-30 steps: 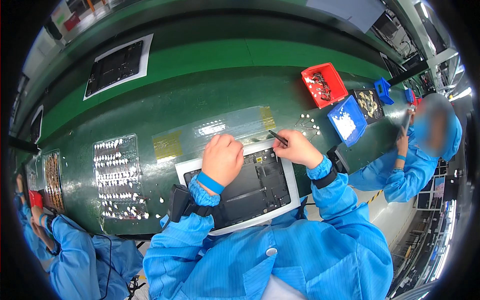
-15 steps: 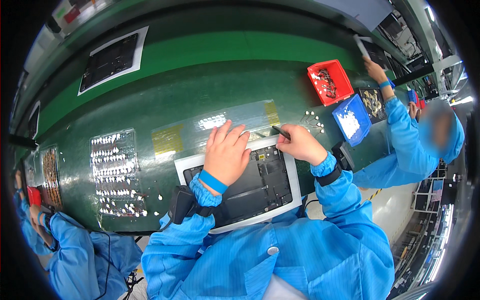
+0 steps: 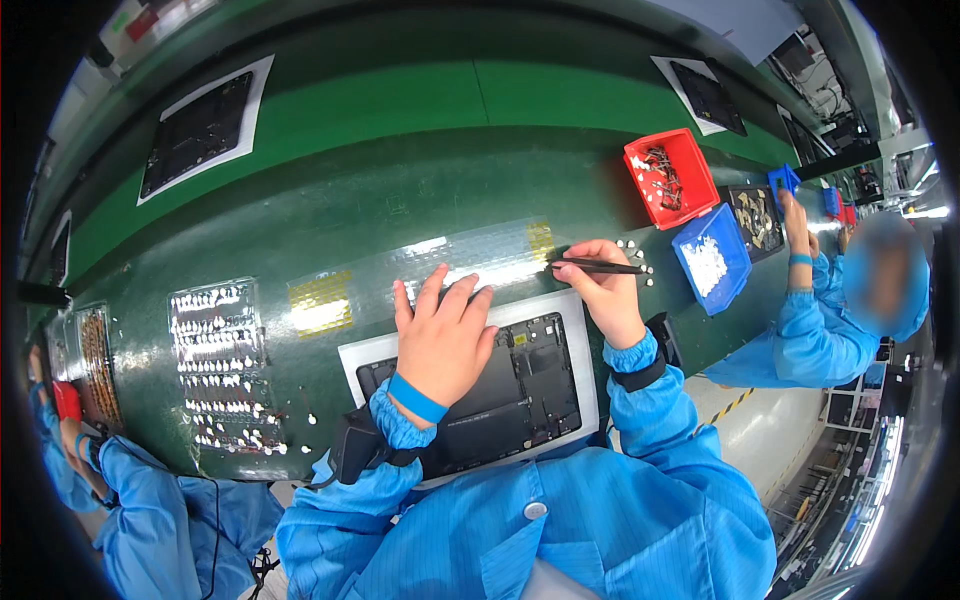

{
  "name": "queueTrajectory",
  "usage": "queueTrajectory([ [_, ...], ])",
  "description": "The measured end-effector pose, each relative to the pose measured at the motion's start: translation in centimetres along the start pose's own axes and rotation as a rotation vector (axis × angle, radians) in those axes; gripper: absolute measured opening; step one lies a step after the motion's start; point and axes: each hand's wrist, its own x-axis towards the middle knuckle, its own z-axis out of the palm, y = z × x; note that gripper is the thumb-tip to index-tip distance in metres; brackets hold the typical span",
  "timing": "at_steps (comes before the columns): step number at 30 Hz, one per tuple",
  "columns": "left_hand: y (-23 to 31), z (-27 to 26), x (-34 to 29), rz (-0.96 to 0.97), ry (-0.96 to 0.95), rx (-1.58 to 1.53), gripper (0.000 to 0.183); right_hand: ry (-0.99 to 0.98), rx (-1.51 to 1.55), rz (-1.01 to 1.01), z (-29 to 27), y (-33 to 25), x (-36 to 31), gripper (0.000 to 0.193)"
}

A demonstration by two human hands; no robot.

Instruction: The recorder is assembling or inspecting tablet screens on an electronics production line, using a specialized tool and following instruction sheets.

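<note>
My right hand (image 3: 610, 297) grips black tweezers (image 3: 612, 266) between thumb and fingers, at the right end of a clear plastic strip (image 3: 505, 260) with yellow tape sections. The tweezers lie roughly level; their left end is near the yellow tape. My left hand (image 3: 442, 335) is spread open, palm down, over the top edge of a black device housing (image 3: 480, 405), fingertips at the strip's near edge. The housing, showing internal parts, lies on a white sheet (image 3: 583, 360) close to my body, partly hidden by my left hand and wrist.
A red bin (image 3: 702, 170) of small dark parts and a blue bin (image 3: 738, 262) of white pieces stand at right. Small white-tipped parts (image 3: 645, 270) lie beside them. At left is a clear tray (image 3: 215, 350) of white-tipped parts. Other housings (image 3: 198, 135) sit farther back. Co-workers flank me.
My right hand has turned, bringing the tweezers nearly level. My left hand stays spread. At right, a co-worker has set a housing on the green surface behind and drawn the arm back.
</note>
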Motion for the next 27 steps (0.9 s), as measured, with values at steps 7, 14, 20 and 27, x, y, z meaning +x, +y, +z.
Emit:
queueTrajectory([
  [7, 0.0, 0.0, 0.3, -0.002, -0.005, -0.002, 0.038, 0.068, 0.017, -0.044, 0.1, 0.8, -0.7, 0.018],
  [14, 0.1, 0.1, 0.4, -0.01, -0.02, -0.008, 0.039, 0.106, -0.073, -0.137, 0.1, 1.5, -0.9, 0.017],
  [20, 0.1, 0.0, 0.4, -0.008, -0.016, 0.003, 0.04, 0.085, -0.091, -0.179, -0.1, 1.8, -0.9, 0.017],
  [27, 0.1, 0.1, 0.5, -0.003, -0.018, 0.003, 0.04, 0.103, -0.038, -0.161, 0.1, 1.8, -0.9, 0.018],
])
